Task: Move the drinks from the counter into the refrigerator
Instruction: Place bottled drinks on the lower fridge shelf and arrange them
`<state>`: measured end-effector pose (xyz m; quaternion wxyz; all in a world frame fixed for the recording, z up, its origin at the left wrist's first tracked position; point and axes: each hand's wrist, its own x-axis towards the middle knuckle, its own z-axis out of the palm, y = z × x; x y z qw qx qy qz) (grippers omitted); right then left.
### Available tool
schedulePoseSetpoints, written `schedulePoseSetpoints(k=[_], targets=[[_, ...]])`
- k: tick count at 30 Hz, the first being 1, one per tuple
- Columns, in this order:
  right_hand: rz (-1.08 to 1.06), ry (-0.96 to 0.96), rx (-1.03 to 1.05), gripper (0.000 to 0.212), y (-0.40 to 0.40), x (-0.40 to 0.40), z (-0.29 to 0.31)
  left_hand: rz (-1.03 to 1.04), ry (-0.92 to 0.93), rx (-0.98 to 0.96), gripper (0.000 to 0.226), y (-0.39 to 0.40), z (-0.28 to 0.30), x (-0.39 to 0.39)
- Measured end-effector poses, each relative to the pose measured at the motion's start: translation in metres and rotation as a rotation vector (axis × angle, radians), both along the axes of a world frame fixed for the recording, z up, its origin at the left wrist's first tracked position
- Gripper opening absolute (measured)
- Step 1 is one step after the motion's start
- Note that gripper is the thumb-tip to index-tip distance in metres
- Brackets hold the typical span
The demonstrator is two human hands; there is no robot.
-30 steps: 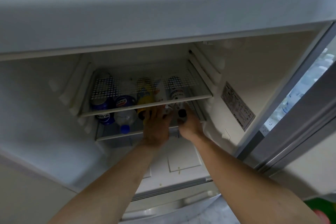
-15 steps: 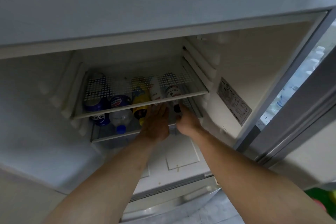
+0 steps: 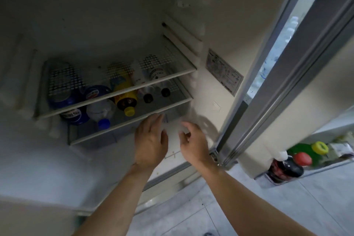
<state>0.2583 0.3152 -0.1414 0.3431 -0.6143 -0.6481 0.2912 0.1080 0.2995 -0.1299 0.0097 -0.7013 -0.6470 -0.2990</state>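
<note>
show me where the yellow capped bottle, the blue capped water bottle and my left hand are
yellow-capped bottle point(image 3: 129, 110): head view, on its yellow cap.
blue-capped water bottle point(image 3: 104, 123): head view, on its blue cap.
left hand point(image 3: 151, 142): head view, on the back of the hand.

The lower shelf point(image 3: 132, 122) is crowded on the left by lying bottles point(image 3: 99, 110); free room is left at its right front corner, under the upper shelf point(image 3: 118, 96).

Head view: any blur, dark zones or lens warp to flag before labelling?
Head view: right hand smeared by motion blur, left hand sharper; fridge interior dim, bottles on the lower shelf murky behind the perforated upper shelf; wide-angle bends the door edge; labels unreadable.
</note>
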Motion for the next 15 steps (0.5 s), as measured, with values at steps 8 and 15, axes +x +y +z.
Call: schedulePoseSetpoints(k=[8, 15], targets=[[-0.086, 0.073, -0.117, 0.017, -0.062, 0.042, -0.026, -0.100, -0.209, 0.189, 0.031, -0.062, -0.035, 0.027], [-0.362, 0.114, -0.126, 0.022, -0.159, 0.128, -0.050, -0.219, -0.360, -0.049, 0.035, -0.112, -0.063, 0.096]])
